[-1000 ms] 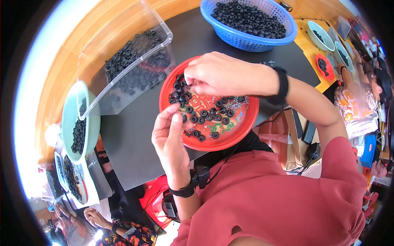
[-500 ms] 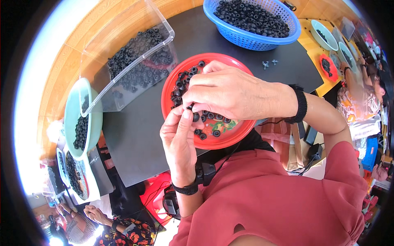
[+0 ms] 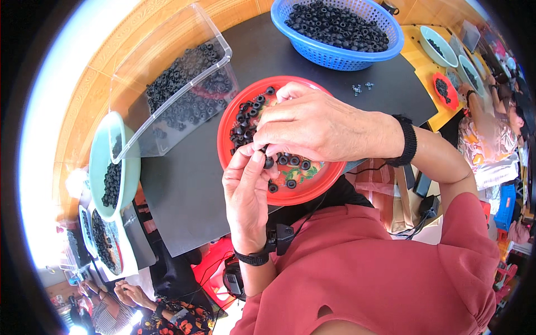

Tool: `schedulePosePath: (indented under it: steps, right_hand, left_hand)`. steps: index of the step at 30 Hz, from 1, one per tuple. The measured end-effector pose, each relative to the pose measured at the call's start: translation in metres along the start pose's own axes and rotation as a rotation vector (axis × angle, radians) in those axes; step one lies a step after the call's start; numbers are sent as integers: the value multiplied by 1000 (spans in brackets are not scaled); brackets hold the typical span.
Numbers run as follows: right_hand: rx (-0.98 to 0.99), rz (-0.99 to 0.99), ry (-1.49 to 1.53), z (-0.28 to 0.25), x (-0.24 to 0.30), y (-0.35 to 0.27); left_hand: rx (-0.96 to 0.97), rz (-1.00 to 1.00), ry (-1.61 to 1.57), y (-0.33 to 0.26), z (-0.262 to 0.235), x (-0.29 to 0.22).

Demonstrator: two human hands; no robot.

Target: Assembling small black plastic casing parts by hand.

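A red round tray (image 3: 309, 190) with a printed flower pattern lies under both hands. Several small black ring-shaped parts (image 3: 241, 129) are scattered in it, more toward its left side. My left hand (image 3: 245, 187) pinches one small rounded black part (image 3: 268, 162) between thumb and fingers over the tray. My right hand (image 3: 321, 125) reaches across from the right, its thumb and fingertips closed against the top of that same part. Its fingers partly cover the piece, so any second small piece in the grip cannot be made out.
A clear plastic bin (image 3: 167, 146) of black parts stands at the left, beside a pale green basin (image 3: 133, 173). At the back is a blue basket (image 3: 346, 60) full of them. Small silvery pieces (image 3: 357, 89) lie on the dark table (image 3: 184, 195). Other people sit at both sides.
Both hands stay pinched together on the black part, with only a slight shift of the left hand. The whole view has moved a little.
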State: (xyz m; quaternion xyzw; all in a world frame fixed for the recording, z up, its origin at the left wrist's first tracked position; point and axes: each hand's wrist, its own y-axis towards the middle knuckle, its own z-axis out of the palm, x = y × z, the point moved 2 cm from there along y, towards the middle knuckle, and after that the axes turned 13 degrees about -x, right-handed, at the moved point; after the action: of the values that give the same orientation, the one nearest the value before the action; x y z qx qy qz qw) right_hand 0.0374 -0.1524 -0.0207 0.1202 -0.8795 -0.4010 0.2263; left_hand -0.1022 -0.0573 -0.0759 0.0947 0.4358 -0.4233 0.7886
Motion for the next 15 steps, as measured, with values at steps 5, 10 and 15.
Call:
schedulePosePath:
  steps: [5,10,15]
  right_hand:
    - [-8,27,-90,0,-1,-4]
    - [53,83,-38,-7,2,2]
    - [74,165,1,-13,-1,3]
  left_hand:
    - [96,-44,-52,1,-6,1]
    - [131,-21,-83,2,-8,3]
    - [-36,42,18,1,-1,-2]
